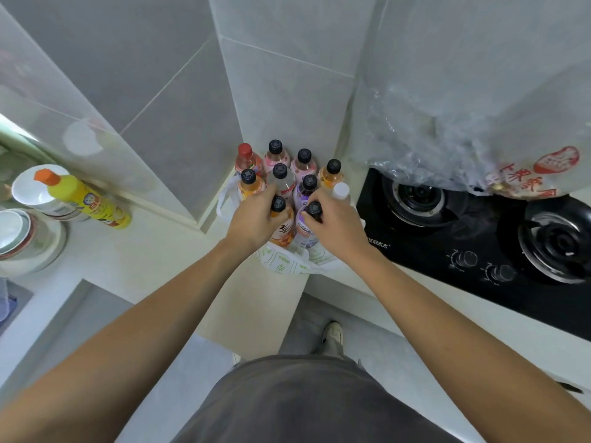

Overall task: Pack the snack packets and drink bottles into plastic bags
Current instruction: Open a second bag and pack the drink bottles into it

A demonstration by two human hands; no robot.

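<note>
Here, at the corner of a pale tabletop (pixel 166 251), the left hand (pixel 256 223) grips an orange-label bottle (pixel 281 225) just below its black cap, while the right hand (pixel 335 225) grips a purple-label bottle (pixel 305 223) beside it. Both stand in a white plastic bag (pixel 287 266) with green print, its mouth slumped low. At twelve o'clock, more drink bottles (pixel 303 166) crowd the wall corner. At three o'clock lies a black gas hob (pixel 479 238); at nine o'clock, a yellow cleaner bottle (pixel 86 199). The tight cluster could topple if a held bottle knocks its neighbours. No label text is legible; red characters mark a clear bag (pixel 524 177) above the hob.
</note>
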